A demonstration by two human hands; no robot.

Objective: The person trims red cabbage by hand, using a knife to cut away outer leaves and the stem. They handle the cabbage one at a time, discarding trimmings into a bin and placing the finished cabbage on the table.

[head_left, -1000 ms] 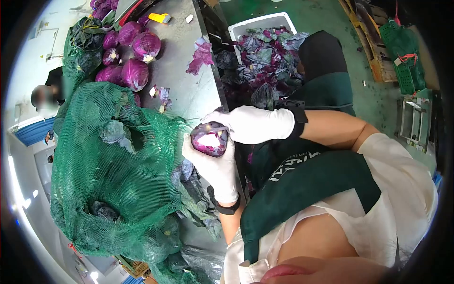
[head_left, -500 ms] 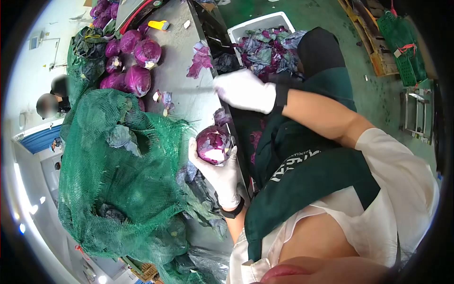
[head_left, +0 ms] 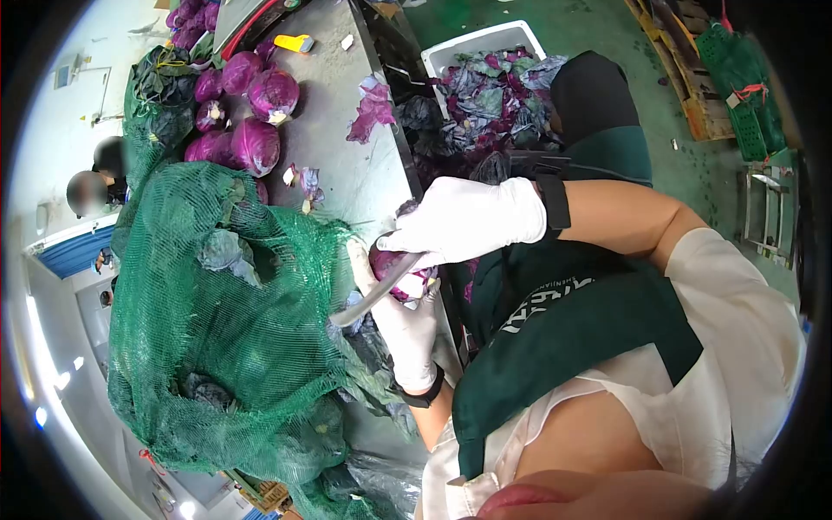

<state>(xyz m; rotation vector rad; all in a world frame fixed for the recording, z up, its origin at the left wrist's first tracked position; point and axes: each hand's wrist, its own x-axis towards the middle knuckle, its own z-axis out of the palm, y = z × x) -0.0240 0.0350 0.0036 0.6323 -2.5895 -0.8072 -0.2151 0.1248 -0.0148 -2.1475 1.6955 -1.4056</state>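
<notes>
My left hand (head_left: pixel 407 334), in a white glove, is wrapped round a red cabbage (head_left: pixel 387 260) from below. My gloved right hand (head_left: pixel 477 224) grips a knife (head_left: pixel 381 295). Its blade slants down and to the left across the front of the cabbage, over the left hand's thumb side. Much of the cabbage is hidden behind the right hand and the blade. Loose cabbage leaves (head_left: pixel 374 368) lie on the metal table (head_left: pixel 334 113) beside the left wrist. A torn purple leaf (head_left: pixel 373 108) lies at the table's edge.
A large green mesh sack (head_left: pixel 234 338) holds cabbages left of my hands. Several trimmed red cabbages (head_left: pixel 256 146) sit further up the table, near a yellow-handled tool (head_left: pixel 295 42). A white bin (head_left: pixel 439 59) of cut leaves stands beside the table. Two people (head_left: pixel 111 160) are in the background.
My right hand has come from the table's edge down to the cabbage, and the knife blade now lies across it. My left hand still holds the cabbage in much the same place.
</notes>
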